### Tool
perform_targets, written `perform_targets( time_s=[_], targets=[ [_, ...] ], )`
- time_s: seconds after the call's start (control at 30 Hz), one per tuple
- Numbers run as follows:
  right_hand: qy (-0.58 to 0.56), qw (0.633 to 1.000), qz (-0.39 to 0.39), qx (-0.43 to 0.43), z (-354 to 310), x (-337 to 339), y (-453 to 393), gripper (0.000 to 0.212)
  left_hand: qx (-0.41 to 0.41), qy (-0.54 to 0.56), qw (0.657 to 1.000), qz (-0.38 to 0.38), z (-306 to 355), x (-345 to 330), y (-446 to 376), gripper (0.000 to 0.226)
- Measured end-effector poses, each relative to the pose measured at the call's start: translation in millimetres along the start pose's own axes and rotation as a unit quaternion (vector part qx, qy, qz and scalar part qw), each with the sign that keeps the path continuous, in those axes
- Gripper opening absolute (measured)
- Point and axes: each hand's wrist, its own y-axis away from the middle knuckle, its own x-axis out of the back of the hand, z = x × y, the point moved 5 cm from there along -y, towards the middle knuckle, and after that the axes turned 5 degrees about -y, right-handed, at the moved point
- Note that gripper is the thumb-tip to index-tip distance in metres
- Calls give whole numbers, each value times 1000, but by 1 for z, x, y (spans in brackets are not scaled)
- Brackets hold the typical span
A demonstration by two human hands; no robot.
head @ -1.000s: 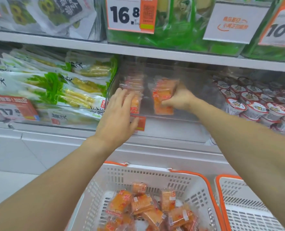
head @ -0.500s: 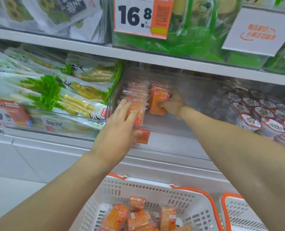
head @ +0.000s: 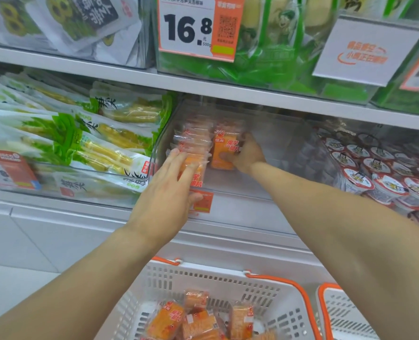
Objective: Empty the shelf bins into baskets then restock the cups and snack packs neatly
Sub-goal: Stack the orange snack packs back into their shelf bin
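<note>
left hand [head: 165, 192] flat, bracing front pack row [head: 191, 153] upright | right hand [head: 246, 154] grips orange pack [head: 224, 153], seating it alongside in clear bin [head: 277, 143]

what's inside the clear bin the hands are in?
Two rows of orange snack packs at the clear bin's left, steadied by left hand and right hand. Rear packs are hidden.

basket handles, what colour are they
Orange, on a white slotted basket; the head view shows the handles best.
</note>
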Motion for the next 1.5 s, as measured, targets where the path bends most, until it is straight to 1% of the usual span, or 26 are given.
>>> perform_targets(
  time_s=[0.07,0.1,0.13,0.17,0.23,0.27,0.33,0.37,0.4,0.43,0.5,0.53,0.57,0.63,0.67,0.73,0.8,0.87,0.93,1.0,1.07,1.17,1.23,1.37,1.47,1.5],
  targets=[
    [20,998,-22,-50,-7,5,8,97,-5,-5,1000,-7,0,1,-1,61],
    [41,996,-26,-74,-12,14,15,94,-4,-8,1000,-14,1,2,0,60],
    [63,995,-18,-81,-20,26,24,81,-1,-12,1000,-17,2,4,0,60],
    [71,996,1,-61,-30,41,35,58,1,-17,1000,-15,3,8,1,60],
    [28,997,64,44,-54,69,76,21,-3,-15,1000,23,11,24,3,57],
    [-18,990,83,110,-62,80,105,12,-18,0,998,64,18,35,4,51],
    [-74,970,47,228,-68,88,171,13,-48,39,989,137,36,51,9,30],
    [-64,960,-4,271,-64,83,200,13,-42,70,988,133,46,52,12,19],
    [-23,956,-72,285,-50,71,223,11,-19,106,990,91,54,44,17,10],
    [44,951,-154,264,-24,55,239,8,13,126,992,21,62,28,27,6],
    [194,914,-326,143,48,21,260,20,59,130,976,-166,73,-28,69,9],
    [248,887,-384,61,93,10,271,32,72,124,956,-257,76,-61,102,15],
    [278,867,-413,-10,134,3,283,43,82,123,931,-333,80,-91,140,23],
    [285,869,-392,-103,194,1,312,62,105,146,887,-426,87,-135,216,37],
    [284,877,-368,-121,215,-1,327,71,122,154,868,-456,89,-151,250,44],
    [323,873,-354,-91,237,-12,353,85,131,100,846,-508,90,-172,305,62],
    [354,865,-349,-67,243,-23,371,99,94,22,837,-539,94,-178,331,68],
    [378,857,-343,-74,244,-28,379,98,90,1,848,-523,94,-179,332,67],
    [424,836,-347,-46,241,-30,378,80,120,-29,862,-491,83,-179,322,68],
    [444,828,-341,-34,242,-31,378,70,113,-72,852,-506,72,-179,319,67],
    [436,834,-337,-25,241,-36,375,62,111,-80,845,-517,64,-180,320,62],
    [327,873,-357,-54,233,-39,359,34,140,-53,851,-504,57,-179,313,52],
    [206,900,-372,-101,224,-35,347,36,195,15,854,-482,50,-174,305,46],
    [56,931,-340,-120,209,-28,325,49,381,202,799,-420,25,-165,298,58],
    [-16,938,-307,-163,207,-28,320,52,481,363,712,-361,23,-154,289,81],
    [-43,936,-299,-179,205,-27,320,57,492,404,689,-347,29,-147,283,80]
  ],
)
